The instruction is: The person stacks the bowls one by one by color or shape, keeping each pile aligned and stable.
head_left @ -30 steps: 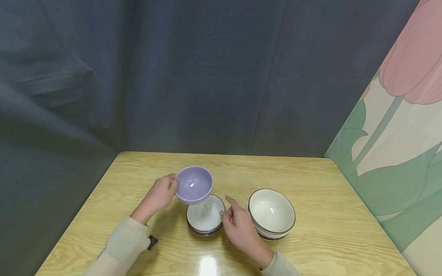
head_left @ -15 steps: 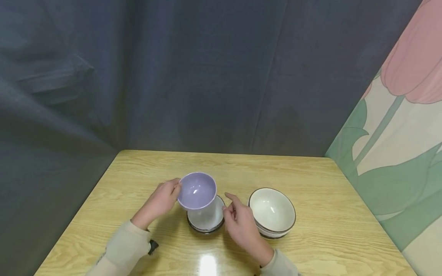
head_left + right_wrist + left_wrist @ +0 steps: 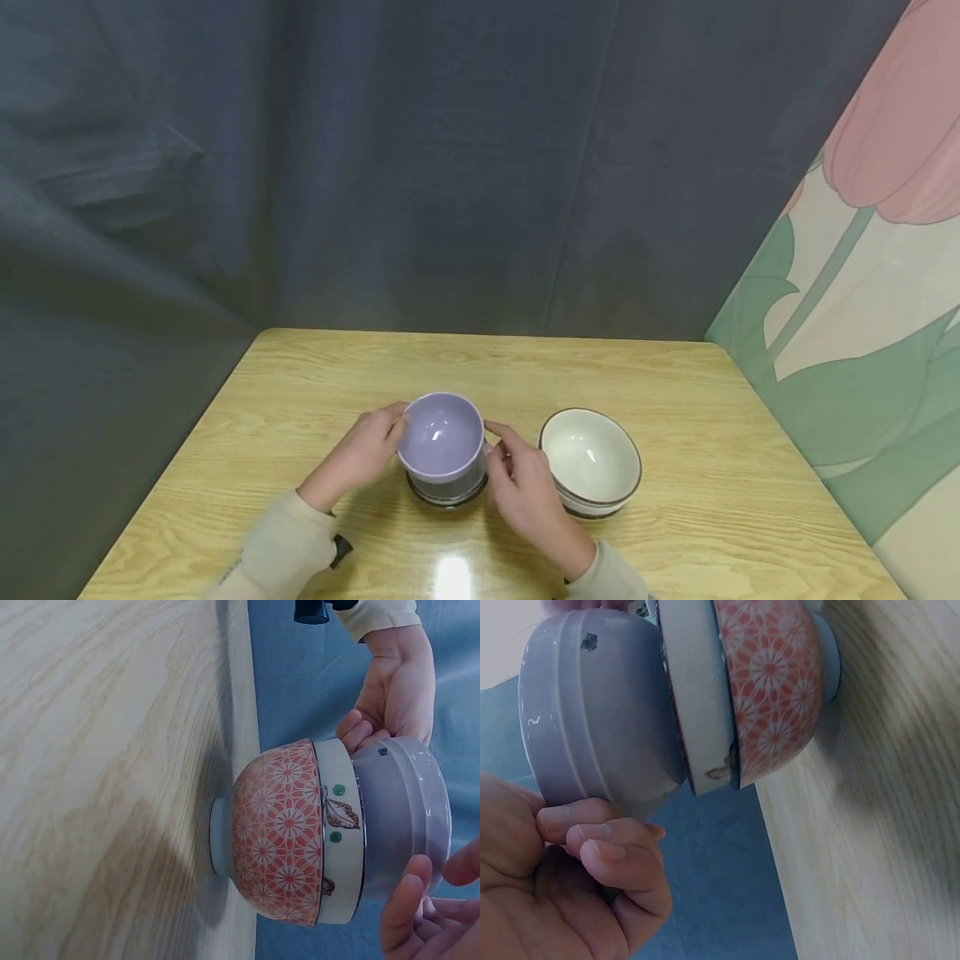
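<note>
A purple bowl sits low in, or just over, a stack of smaller bowls; I cannot tell whether it is fully seated. The stack has a white bowl with leaf decoration, above a red flower-patterned bowl. My left hand pinches the purple bowl's left side by the rim, its curled fingers against the outer wall in the left wrist view. On the opposite side, my right hand touches the rim and outer wall with its fingertips. No right finger shows inside the bowl.
To the right of my right hand stands another stack of larger cream bowls with dark rims. The wooden table extends around both stacks. A dark curtain hangs behind it, and a flower-printed cloth on the right.
My left hand has carried the purple bowl right and down, over the small stack. The right hand has hardly moved, and the bowl now reaches its fingertips.
</note>
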A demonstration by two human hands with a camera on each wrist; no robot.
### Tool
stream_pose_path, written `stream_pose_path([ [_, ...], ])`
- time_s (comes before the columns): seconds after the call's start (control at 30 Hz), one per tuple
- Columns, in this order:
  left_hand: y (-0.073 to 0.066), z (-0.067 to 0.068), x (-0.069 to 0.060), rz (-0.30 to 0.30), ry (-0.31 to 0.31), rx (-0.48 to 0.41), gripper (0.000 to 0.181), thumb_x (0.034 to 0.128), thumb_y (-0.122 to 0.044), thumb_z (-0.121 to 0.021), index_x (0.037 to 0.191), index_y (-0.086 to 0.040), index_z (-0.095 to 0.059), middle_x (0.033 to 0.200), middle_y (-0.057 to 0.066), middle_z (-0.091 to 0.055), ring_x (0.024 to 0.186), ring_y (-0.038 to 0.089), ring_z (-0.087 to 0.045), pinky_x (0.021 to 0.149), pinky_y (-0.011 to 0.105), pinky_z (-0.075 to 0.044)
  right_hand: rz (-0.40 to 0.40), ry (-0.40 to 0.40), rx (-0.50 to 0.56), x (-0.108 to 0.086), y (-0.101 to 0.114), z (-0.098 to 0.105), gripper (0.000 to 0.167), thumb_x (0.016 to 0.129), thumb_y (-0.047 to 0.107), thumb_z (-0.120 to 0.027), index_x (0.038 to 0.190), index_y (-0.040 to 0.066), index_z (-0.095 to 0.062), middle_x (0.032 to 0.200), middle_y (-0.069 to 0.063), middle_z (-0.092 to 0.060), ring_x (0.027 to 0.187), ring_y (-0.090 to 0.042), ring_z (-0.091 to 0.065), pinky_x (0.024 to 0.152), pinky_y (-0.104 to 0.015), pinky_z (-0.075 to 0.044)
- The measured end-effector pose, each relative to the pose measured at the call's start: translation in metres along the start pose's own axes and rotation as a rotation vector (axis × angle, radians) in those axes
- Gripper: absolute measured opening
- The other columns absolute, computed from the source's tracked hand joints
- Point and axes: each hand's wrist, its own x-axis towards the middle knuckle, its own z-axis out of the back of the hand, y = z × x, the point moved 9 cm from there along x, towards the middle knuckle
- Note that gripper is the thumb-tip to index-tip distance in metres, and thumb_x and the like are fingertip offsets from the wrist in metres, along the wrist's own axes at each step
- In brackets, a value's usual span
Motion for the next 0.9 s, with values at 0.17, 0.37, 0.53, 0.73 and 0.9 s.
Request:
stream_pose_path([
  [0.17, 0.001, -0.006, -0.002, 0.013, -0.005, 0.0, 0.032, 0.1059, -0.013, -0.044, 0.126, 0.003, -0.063, 0.114, 0.015, -0.07, 0.1, 0.022, -0.066, 0.084, 0.041, -0.056, -0.009, 0.003, 0.007, 0.0, 0.0, 0.0, 0.029, 0.095, 0.004, -0.058, 0.122, 0.002, -0.068, 0.067, 0.012, -0.052, 0.051, 0.002, -0.044, 0.046, -0.019, -0.038],
  [0.37, 0.001, -0.01, -0.003, 0.012, -0.016, 0.006, 0.034, 0.1061, -0.013, -0.044, 0.129, 0.004, -0.061, 0.12, 0.018, -0.069, 0.108, 0.026, -0.066, 0.089, 0.044, -0.055, -0.029, 0.018, 0.02, 0.0, -0.001, -0.002, 0.028, 0.097, 0.008, -0.059, 0.122, -0.001, -0.067, 0.069, 0.011, -0.054, 0.052, 0.002, -0.046, 0.047, -0.019, -0.04],
  [0.53, 0.0, -0.012, -0.003, -0.001, -0.043, 0.052, 0.031, 0.1053, -0.012, -0.045, 0.126, 0.003, -0.063, 0.116, 0.017, -0.071, 0.105, 0.028, -0.067, 0.088, 0.046, -0.056, -0.033, 0.03, 0.022, 0.0, -0.001, -0.004, 0.031, 0.095, 0.009, -0.06, 0.123, -0.002, -0.067, 0.069, 0.011, -0.054, 0.051, 0.002, -0.045, 0.045, -0.019, -0.039],
  [0.73, 0.003, -0.016, -0.001, -0.004, -0.053, 0.084, 0.032, 0.1057, -0.014, -0.045, 0.125, 0.005, -0.063, 0.116, 0.02, -0.07, 0.109, 0.034, -0.067, 0.091, 0.047, -0.055, -0.049, 0.033, 0.038, 0.0, -0.002, -0.006, 0.033, 0.093, 0.009, -0.064, 0.124, -0.004, -0.066, 0.07, 0.011, -0.057, 0.051, 0.001, -0.047, 0.045, -0.018, -0.04],
  [0.9, 0.002, -0.018, -0.001, -0.008, -0.058, 0.12, 0.03, 0.1053, -0.014, -0.045, 0.12, 0.004, -0.065, 0.111, 0.018, -0.072, 0.106, 0.036, -0.067, 0.09, 0.05, -0.055, -0.053, 0.036, 0.035, 0.0, -0.003, -0.006, 0.034, 0.091, 0.007, -0.066, 0.123, -0.007, -0.065, 0.07, 0.011, -0.058, 0.053, -0.001, -0.049, 0.045, -0.019, -0.042],
])
